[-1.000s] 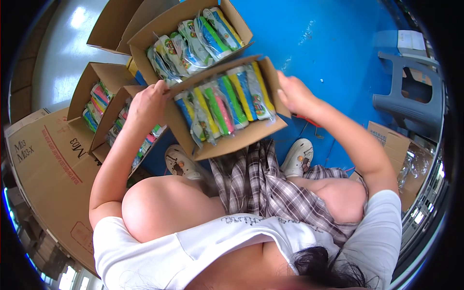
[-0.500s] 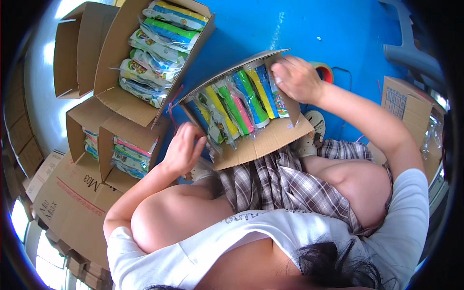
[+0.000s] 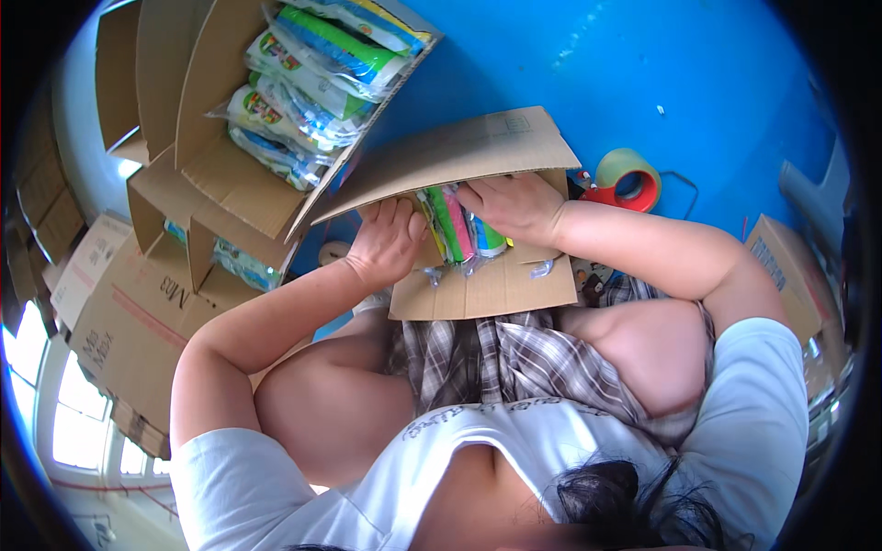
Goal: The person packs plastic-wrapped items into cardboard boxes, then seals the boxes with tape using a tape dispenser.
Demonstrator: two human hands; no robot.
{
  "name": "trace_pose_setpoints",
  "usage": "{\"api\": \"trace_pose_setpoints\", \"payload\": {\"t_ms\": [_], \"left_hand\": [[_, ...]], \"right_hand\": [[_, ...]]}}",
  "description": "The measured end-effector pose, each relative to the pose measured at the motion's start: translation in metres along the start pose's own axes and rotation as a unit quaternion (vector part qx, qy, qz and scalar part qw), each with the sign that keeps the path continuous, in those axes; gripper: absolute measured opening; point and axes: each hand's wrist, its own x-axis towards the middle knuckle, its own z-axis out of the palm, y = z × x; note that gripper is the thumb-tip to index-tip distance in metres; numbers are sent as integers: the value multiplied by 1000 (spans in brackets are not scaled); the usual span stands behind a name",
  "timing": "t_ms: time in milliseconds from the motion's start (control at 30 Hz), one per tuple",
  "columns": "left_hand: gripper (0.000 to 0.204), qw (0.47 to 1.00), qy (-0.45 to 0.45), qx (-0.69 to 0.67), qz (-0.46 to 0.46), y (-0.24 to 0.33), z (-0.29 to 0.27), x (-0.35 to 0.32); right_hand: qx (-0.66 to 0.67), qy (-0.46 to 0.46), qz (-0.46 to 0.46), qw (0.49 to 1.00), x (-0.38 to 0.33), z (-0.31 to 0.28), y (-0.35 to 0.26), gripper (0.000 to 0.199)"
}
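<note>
An open cardboard box [image 3: 482, 298] stands in front of my knees, with bright packets in green, pink, blue and yellow [image 3: 450, 225] wrapped in clear plastic inside. My left hand [image 3: 390, 243] lies on its left side flap, which is folded inward, fingers extended toward the packets. On the folded-in right side flap rests my right hand [image 3: 516, 207], fingers spread along it. The far flap [image 3: 459, 151] leans over the opening and covers part of the contents and some fingertips. The near flap points toward my lap.
A larger open box [image 3: 248, 197] full of similar packets stands at the left, beside smaller boxes [image 3: 207, 243]. To the right, a tape dispenser with a red side [image 3: 617, 188] lies on the blue floor [image 3: 680, 64]. Another carton [image 3: 781, 266] stands far right.
Both hands have moved inward over the box, and its side flaps now fold over the packets. The far flap has tilted toward me. My view has shifted slightly.
</note>
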Motion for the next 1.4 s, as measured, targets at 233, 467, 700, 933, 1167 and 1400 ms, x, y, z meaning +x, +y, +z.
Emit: {"api": "trace_pose_setpoints", "payload": {"t_ms": [233,467,700,933,1167,1400], "left_hand": [[16,994,3,105,-5,8,5,-2],[17,992,-18,120,25,2,14,-4],[17,991,29,131,15,7,17,7],[30,972,165,55,-159,24,44,9],[69,968,243,40,-49,3,54,13],[70,979,170,112,-8,2,46,9]], "right_hand": [[9,8,-71,997,8,6,-4,27],[-45,-29,-67,996,5,6,-3,36],[-55,25,-62,996,4,11,10,29],[-83,68,114,988,-2,7,3,29],[-49,239,303,921,-35,44,-37,54],[-219,229,354,880,-32,65,-61,46]]}}
